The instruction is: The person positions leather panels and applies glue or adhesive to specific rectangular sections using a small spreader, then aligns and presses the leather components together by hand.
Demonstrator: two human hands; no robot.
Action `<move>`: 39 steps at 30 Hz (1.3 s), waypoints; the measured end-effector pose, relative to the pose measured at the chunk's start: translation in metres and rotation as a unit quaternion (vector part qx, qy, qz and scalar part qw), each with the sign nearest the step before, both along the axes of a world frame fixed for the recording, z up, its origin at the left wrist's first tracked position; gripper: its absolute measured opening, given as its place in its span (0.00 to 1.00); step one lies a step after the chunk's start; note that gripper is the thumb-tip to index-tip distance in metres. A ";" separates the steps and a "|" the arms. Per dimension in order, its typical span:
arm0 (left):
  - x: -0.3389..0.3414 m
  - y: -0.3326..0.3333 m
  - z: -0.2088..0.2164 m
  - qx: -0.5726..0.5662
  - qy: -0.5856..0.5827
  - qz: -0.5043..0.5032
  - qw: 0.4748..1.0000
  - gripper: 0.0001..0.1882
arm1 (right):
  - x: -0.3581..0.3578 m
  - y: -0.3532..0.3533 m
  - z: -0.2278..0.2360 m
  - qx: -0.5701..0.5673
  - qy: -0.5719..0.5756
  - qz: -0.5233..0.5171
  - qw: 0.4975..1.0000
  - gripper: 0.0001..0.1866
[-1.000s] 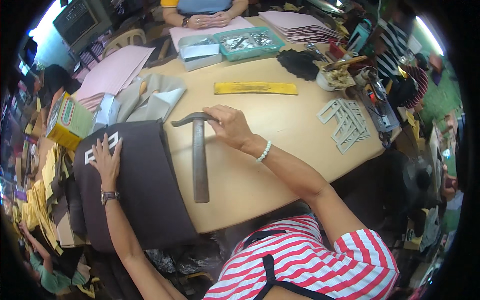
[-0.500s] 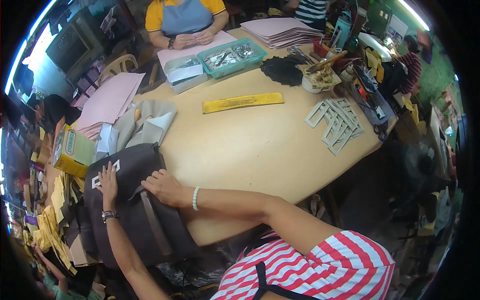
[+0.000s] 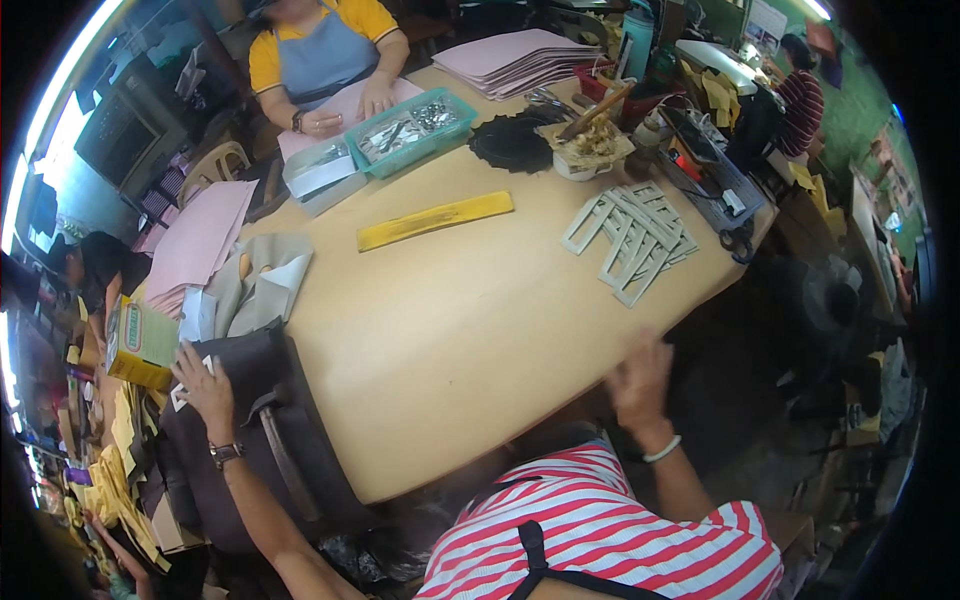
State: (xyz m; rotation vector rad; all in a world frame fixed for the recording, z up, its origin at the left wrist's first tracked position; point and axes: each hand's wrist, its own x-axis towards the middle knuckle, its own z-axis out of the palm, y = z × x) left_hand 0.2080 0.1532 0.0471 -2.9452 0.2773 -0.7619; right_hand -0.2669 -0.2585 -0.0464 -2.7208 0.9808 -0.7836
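My left hand [image 3: 207, 392] lies flat, its fingers spread on a dark brown leather bag [image 3: 262, 362] at the left of the table. A white piece [image 3: 180, 398] shows partly beneath and beside those fingers; the hand hides the rest of it. The bag's long, narrow handle [image 3: 287, 462] runs along its near right part. Away to the right, my right hand [image 3: 642, 385] is raised by the table's near edge, apart from the bag. Motion smears its fingers, and no object shows in it.
A yellow strip [image 3: 435, 221] and a heap of grey-green rectangular frames [image 3: 635, 238] lie on the table [image 3: 430, 330]. Beyond are a turquoise basket [image 3: 365, 172] of metal parts and pink sheets [image 3: 515, 60]. A co-worker in a blue apron [image 3: 325, 60] sits opposite. A yellow-green tin [image 3: 140, 345] stands left.
My right hand has left the bag's handle area and swung right to the table's near edge. My left hand stays on the bag. The whole view has shifted somewhat.
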 end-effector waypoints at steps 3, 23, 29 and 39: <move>-0.049 -0.062 -0.006 -0.077 0.008 -0.205 0.976 0.35 | -0.075 -0.078 -0.059 0.029 0.040 -0.322 0.945 0.28; -0.327 -0.261 -0.059 -0.264 0.394 -0.563 0.677 0.36 | -0.141 -0.109 0.039 0.372 -0.740 -0.270 0.490 0.25; -0.326 -0.266 -0.026 -0.429 0.517 -0.566 0.477 0.52 | 0.069 0.014 0.136 0.488 -0.652 -0.169 0.555 0.27; -0.244 -0.153 -0.043 -0.601 0.384 -0.181 0.678 0.29 | 0.150 0.038 0.082 0.010 -0.002 0.198 0.980 0.28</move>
